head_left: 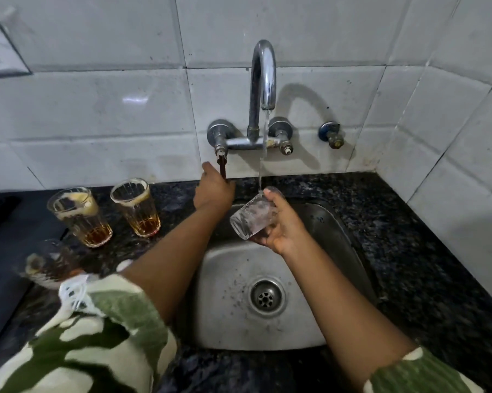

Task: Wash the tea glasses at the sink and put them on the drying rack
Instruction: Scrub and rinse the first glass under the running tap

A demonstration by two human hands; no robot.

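Observation:
My right hand holds a clear ribbed tea glass tilted under the thin stream of water from the chrome faucet, above the steel sink. My left hand reaches up to the brown lever of the left tap valve and touches it. Two used tea glasses with brown tea dregs and foam stand upright on the dark granite counter to the left. A third glass lies blurred nearer, at the left edge by my sleeve.
The sink drain is uncovered. White tiled wall rises behind, with a small spare valve right of the faucet and a switch plate at far left. Dark speckled counter runs to the right of the sink.

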